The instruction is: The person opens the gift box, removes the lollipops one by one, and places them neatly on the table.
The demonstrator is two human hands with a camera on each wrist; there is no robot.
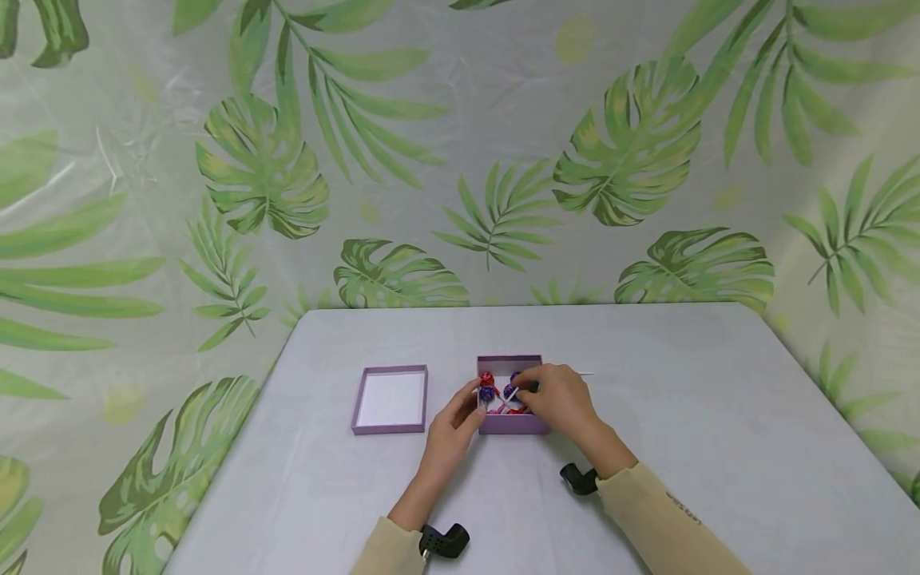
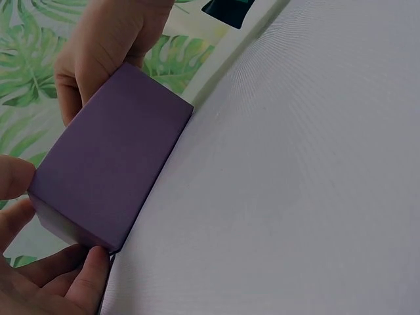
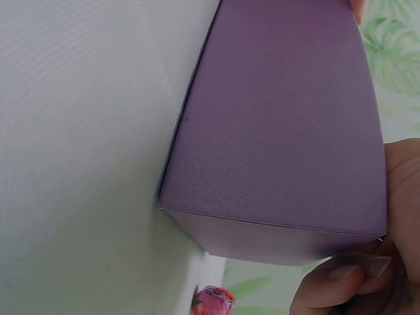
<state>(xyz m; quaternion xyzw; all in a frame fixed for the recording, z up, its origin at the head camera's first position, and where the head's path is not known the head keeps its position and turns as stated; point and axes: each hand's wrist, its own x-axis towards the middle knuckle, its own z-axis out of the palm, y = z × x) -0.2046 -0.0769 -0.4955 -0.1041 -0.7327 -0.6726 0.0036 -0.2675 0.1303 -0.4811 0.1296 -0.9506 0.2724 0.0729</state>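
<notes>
Now left hand [image 1: 451,431], fingers relaxed, steadies the box [image 1: 513,424]; inside it, right hand [image 1: 561,399] pinches a stick [image 1: 513,394]; gentleness pays

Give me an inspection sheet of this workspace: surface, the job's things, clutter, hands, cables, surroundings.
Surface: white table, looks flat.
Job's things: open purple box with wrapped lollipops inside; shallow purple lid lies to its left, hollow side up.
Clutter: a loose lollipop outside the box, to its right.
Hands: left hand touches the box's left side; right hand has its fingers over the lollipops, whether pinching a stick is unclear.
Cables: nothing seen.
Surroundings: leaf-print backdrop behind the table.
</notes>
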